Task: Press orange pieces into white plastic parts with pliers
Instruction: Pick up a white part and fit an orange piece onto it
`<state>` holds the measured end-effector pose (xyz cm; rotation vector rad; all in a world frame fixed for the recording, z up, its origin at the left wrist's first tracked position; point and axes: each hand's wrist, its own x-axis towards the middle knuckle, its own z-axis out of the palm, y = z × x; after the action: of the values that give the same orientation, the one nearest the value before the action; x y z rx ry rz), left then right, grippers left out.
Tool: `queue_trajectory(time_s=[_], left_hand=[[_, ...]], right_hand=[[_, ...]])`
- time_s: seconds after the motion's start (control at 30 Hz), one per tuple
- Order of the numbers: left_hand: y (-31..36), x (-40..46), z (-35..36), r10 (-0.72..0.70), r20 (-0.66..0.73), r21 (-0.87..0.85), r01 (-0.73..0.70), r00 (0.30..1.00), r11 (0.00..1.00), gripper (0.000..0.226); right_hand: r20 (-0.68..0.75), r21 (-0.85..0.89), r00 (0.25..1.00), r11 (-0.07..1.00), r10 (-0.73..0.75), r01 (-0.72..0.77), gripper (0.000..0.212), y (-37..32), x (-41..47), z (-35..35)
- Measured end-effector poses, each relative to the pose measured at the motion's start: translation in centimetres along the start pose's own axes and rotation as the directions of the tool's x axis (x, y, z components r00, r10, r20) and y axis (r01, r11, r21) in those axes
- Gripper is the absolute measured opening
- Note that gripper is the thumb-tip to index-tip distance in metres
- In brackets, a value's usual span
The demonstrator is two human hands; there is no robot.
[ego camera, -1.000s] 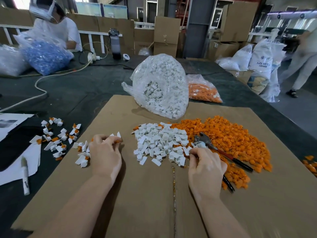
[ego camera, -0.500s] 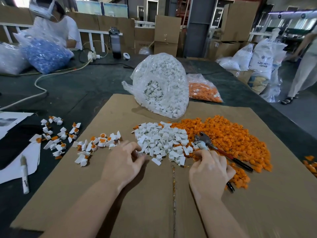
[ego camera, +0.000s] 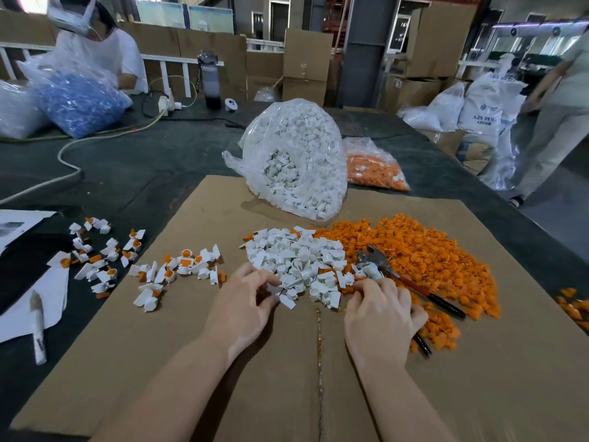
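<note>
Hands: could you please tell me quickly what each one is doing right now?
Left hand: fingers curled into the white parts, picking one.
Right hand: gripping the pliers.

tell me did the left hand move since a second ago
Yes. The left hand went right, from the finished pieces across the cardboard to the white parts pile.
</note>
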<state>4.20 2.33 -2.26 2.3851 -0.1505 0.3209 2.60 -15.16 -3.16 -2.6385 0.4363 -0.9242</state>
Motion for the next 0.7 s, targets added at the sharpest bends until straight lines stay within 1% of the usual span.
queue_trajectory(time_s=[0.17,0.27,0.33,0.43,0.5,0.57,0.63,0.7], left_hand=[[0.0,0.1,0.0,-0.013,-0.017,0.008,0.014,1.0,1.0,0.012],[0.1,0.1,0.0,-0.005,-0.023,0.003,0.006,1.0,1.0,0.017],[0.1,0.2,0.0,-0.011,-0.023,-0.011,0.011,1.0,1.0,0.02],[0.2,0.1,-0.2,-0.02,-0.033,-0.04,0.019,0.999,0.999,0.021],[0.4,-0.1,-0.3,-0.026,-0.069,-0.104,0.018,0.997,0.994,0.019],[0.8,-0.2,-0.4,-0.046,-0.091,-0.176,0.03,0.995,0.984,0.018],[1.4,-0.2,-0.3,-0.094,-0.071,-0.285,0.07,0.993,0.956,0.017],[2.2,-0.2,-0.1,-0.134,-0.027,-0.409,0.111,0.991,0.906,0.011]], right_hand=[[-0.042,0.055,0.999,0.998,0.013,-0.011,0.016,0.1,0.0,-0.1],[-0.048,0.06,0.999,0.998,0.013,-0.011,0.011,0.0,-0.1,-0.2],[-0.019,0.044,1.0,0.999,-0.019,0.02,0.008,0.1,-0.3,-0.3],[-0.004,0.029,0.996,0.996,-0.084,0.084,0.014,0.3,-0.3,-0.3],[-0.017,0.054,0.992,0.99,-0.127,0.127,0.018,0.4,-0.2,-0.3],[-0.017,0.126,0.985,0.977,-0.171,0.172,0.024,0.3,-0.2,-0.3],[0.003,0.234,0.979,0.952,-0.205,0.198,0.032,0.1,-0.1,-0.4],[0.038,0.32,0.976,0.928,-0.215,0.192,0.035,0.0,-0.1,-0.7]])
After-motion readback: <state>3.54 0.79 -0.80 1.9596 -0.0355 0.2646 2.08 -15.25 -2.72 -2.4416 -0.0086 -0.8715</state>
